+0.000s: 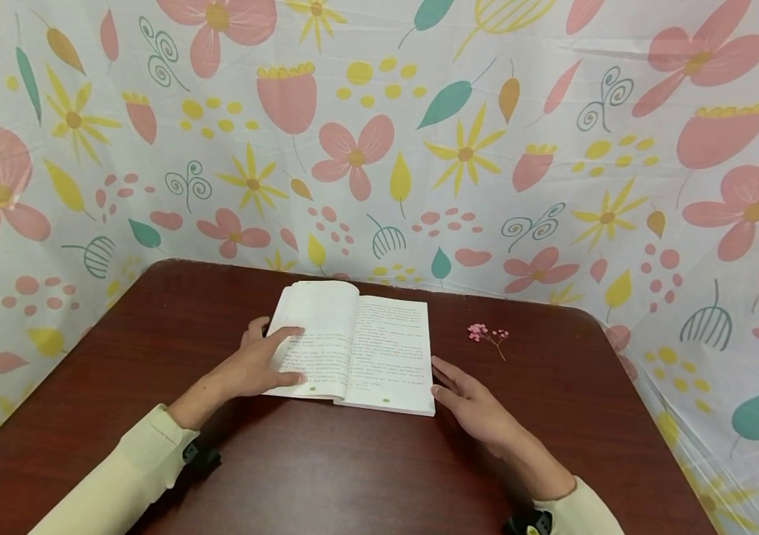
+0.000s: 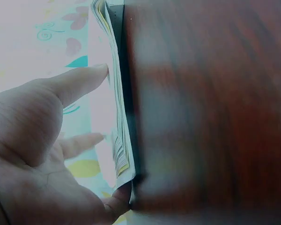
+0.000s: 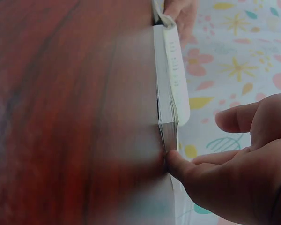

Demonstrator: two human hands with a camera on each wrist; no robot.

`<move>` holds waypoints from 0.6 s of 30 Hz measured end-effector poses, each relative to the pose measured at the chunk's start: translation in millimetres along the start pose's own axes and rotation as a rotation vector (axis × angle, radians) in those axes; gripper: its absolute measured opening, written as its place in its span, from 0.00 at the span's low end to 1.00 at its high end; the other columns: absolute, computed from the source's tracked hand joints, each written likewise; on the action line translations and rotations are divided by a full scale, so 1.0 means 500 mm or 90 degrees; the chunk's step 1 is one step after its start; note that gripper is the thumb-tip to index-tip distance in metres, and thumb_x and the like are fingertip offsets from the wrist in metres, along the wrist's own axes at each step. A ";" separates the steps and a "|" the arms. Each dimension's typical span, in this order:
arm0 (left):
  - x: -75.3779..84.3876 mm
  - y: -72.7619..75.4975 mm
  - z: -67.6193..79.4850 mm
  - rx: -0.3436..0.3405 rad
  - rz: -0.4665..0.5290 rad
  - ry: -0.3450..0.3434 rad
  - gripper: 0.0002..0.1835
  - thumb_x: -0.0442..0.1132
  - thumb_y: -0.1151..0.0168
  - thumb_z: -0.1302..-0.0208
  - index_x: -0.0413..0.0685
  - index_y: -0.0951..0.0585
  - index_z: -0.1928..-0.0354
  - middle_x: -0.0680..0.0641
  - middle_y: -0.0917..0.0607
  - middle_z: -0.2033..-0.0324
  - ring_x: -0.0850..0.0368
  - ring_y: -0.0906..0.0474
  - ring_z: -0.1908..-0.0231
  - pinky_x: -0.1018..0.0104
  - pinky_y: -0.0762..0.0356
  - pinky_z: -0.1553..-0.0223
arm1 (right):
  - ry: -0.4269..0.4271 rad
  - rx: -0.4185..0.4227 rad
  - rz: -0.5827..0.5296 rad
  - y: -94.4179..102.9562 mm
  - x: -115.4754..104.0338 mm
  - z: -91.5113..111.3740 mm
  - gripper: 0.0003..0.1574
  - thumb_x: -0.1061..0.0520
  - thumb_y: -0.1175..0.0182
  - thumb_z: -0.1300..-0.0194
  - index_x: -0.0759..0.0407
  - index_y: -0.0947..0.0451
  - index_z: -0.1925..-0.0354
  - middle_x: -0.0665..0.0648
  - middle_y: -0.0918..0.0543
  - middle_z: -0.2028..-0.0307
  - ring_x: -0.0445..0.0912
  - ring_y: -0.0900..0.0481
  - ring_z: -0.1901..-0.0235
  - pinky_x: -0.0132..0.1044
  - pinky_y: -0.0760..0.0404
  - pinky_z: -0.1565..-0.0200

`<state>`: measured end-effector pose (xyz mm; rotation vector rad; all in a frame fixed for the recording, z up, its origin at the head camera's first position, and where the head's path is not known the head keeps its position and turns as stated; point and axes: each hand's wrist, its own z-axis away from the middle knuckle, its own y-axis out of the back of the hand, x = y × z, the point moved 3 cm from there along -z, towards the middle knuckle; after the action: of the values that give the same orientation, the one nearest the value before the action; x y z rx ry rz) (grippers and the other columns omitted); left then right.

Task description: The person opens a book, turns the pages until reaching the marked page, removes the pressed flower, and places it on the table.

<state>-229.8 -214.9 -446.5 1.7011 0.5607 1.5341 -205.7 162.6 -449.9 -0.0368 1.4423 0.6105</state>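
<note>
An open book point(image 1: 389, 357) with printed pages lies on the dark brown table. My left hand point(image 1: 262, 364) is at its left side, with the thumb and one finger across the left page. Other fingers curl at the outer edge; in the left wrist view, one fingertip point(image 2: 121, 199) reaches below the edge of the pages. My right hand point(image 1: 476, 409) is beside the book's right edge, its fingertips at that side. In the right wrist view, one fingertip point(image 3: 175, 164) meets the corner of the page block point(image 3: 166, 89), while another finger stands off from it.
A small sprig of pink flowers point(image 1: 489, 334) lies on the table point(image 1: 325, 475), right of the book and beyond my right hand. Behind the table's back edge hangs a white cloth point(image 1: 379, 230) printed with flowers and leaves, continuing along both sides.
</note>
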 end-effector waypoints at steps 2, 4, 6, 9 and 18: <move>-0.001 0.003 -0.001 0.007 0.006 0.019 0.48 0.50 0.19 0.39 0.48 0.33 0.21 0.20 0.52 0.25 0.21 0.51 0.26 0.28 0.31 0.37 | 0.006 0.002 0.007 -0.003 -0.002 0.000 0.37 0.62 0.50 0.16 0.66 0.48 0.17 0.64 0.44 0.17 0.58 0.49 0.18 0.60 0.43 0.24; 0.000 0.006 -0.001 0.017 0.010 0.028 0.53 0.50 0.18 0.41 0.45 0.37 0.19 0.21 0.49 0.26 0.24 0.48 0.26 0.31 0.30 0.38 | 0.007 0.006 0.012 -0.005 -0.003 0.001 0.35 0.63 0.50 0.17 0.69 0.44 0.19 0.63 0.45 0.17 0.58 0.51 0.17 0.60 0.43 0.24; 0.002 0.010 -0.002 0.029 0.016 0.032 0.58 0.51 0.18 0.42 0.42 0.42 0.18 0.23 0.45 0.28 0.27 0.44 0.28 0.33 0.29 0.37 | 0.005 0.013 0.014 -0.007 -0.005 0.002 0.32 0.64 0.51 0.17 0.70 0.40 0.21 0.62 0.45 0.17 0.59 0.53 0.17 0.60 0.44 0.24; 0.004 0.018 -0.003 0.044 0.026 0.033 0.62 0.50 0.18 0.41 0.37 0.48 0.17 0.24 0.41 0.31 0.31 0.35 0.34 0.38 0.27 0.38 | -0.002 0.027 0.013 -0.009 -0.006 0.003 0.29 0.64 0.51 0.17 0.72 0.35 0.24 0.60 0.45 0.17 0.59 0.54 0.17 0.60 0.44 0.25; 0.006 0.049 -0.006 0.075 0.072 0.077 0.56 0.55 0.30 0.29 0.32 0.53 0.17 0.24 0.38 0.28 0.31 0.29 0.33 0.38 0.29 0.34 | -0.007 0.034 0.009 -0.008 -0.004 0.000 0.28 0.65 0.51 0.18 0.73 0.33 0.26 0.60 0.44 0.18 0.59 0.53 0.17 0.60 0.43 0.25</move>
<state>-236.0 -226.9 -425.6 1.7629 0.6373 1.7239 -204.0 158.4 -449.2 0.0200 1.4486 0.5827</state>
